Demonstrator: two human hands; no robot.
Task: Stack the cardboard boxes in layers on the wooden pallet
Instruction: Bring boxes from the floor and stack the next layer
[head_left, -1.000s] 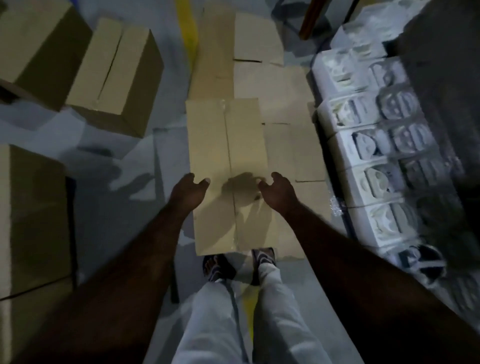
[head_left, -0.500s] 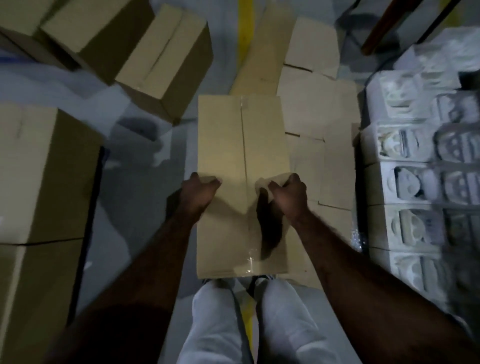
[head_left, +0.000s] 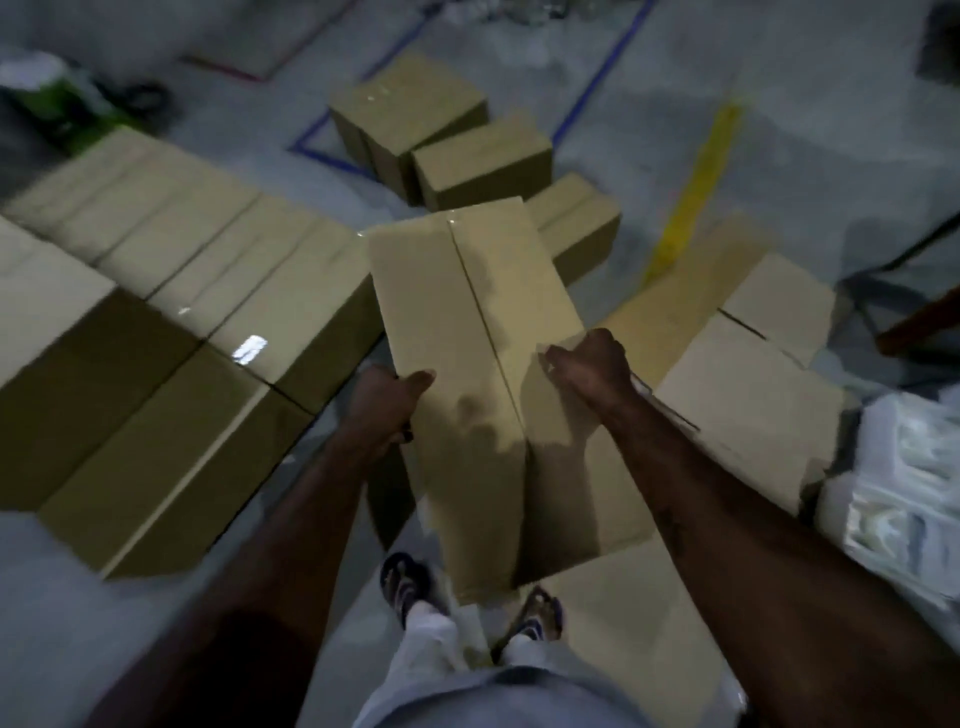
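1. While its thumb lies on top, the left hand grips the held box at the left edge; fingers curled under.
2. Right hand fingers are curled over the box's right edge, gripping.
3. Box is off the floor, above the feet.
4. Left of box: stacked boxes. Beyond: loose boxes. Right: flat cardboard.
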